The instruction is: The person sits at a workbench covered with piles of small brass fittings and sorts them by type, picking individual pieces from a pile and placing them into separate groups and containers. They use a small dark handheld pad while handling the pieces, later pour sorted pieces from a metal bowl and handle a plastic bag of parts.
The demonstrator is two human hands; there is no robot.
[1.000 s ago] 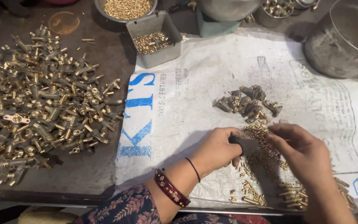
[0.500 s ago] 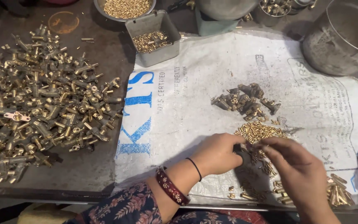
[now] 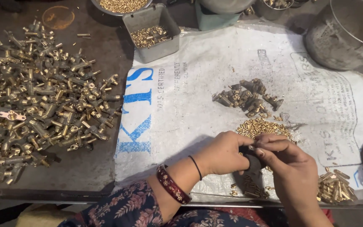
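Dark fitting [image 3: 251, 156], pinched between both hands' fingers [image 3: 269, 148]

Brass fittings heap [image 3: 38, 96], grey tray [image 3: 152, 31], steel pot [image 3: 349, 33].

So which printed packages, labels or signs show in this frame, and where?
Woven plastic sack: flattened as a mat over the table's centre and right; white, large blue letters at its left edge, grey print across middle and right.
No screens or signs; the tubs and pots look unlabelled.

Fittings heap [image 3: 38, 101] left of sack [image 3: 181, 105], small pins [image 3: 263, 126] on sack
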